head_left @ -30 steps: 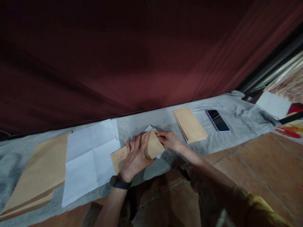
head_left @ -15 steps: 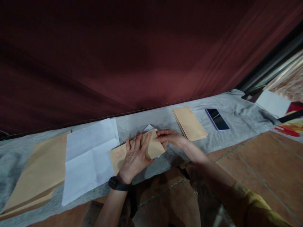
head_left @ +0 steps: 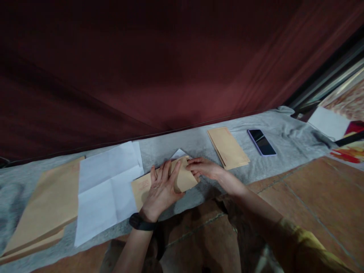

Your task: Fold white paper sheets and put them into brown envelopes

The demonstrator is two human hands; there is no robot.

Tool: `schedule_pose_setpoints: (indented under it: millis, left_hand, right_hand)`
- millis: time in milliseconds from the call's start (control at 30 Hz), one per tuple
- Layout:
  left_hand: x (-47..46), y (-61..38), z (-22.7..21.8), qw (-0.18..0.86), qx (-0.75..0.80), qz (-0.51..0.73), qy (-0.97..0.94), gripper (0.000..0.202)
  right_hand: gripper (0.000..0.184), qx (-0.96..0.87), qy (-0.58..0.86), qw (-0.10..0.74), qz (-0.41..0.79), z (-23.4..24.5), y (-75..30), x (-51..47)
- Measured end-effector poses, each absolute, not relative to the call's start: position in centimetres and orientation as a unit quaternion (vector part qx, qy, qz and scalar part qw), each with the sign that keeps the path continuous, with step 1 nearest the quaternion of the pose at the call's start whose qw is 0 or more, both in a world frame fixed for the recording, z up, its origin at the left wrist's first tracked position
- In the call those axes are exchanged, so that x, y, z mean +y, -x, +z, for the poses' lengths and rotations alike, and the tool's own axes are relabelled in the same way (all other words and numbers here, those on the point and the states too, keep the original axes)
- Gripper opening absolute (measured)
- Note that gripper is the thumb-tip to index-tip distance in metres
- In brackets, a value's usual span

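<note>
Overlying the envelope (head_left: 185, 176), the left hand (head_left: 163, 189) is unclenched. Right hand (head_left: 206, 168) touches envelope's right end; grip indeterminable.

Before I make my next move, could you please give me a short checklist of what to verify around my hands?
1. Left hand on the tan paper envelope: ok, spread across it.
2. Right hand with a firm grip at the envelope's right end: cannot tell, partly hidden.
3. White paper corner within the envelope's outline: not ok, it shows beyond the far edge.
4. Flat, purple-edged phone with a dark screen apart from both hands: ok, off to the right.
</note>
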State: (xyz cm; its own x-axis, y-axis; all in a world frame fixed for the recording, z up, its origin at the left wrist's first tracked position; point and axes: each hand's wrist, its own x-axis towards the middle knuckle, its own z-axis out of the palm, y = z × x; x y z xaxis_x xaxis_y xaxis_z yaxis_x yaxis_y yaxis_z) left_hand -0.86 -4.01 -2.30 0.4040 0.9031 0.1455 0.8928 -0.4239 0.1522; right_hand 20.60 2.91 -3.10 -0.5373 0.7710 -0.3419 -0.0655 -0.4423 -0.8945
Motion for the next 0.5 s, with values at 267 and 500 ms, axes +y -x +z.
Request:
schedule_pose_setpoints:
  millis: [267,500]
  left_hand:
    - [-4.16,0.94,-2.41,0.023,0.531,0.099,-0.841,0.108]
    - [-3.95,1.51,-2.83,0.047,0.550,0.080,-0.830,0.115]
  right_hand:
    - [0.016,-0.518,0.373,0.255,0.726,-3.43,-20.42,3.24]
    - [0.014,-0.496,0.453,0.298,0.678,-3.97,-20.65,2.90]
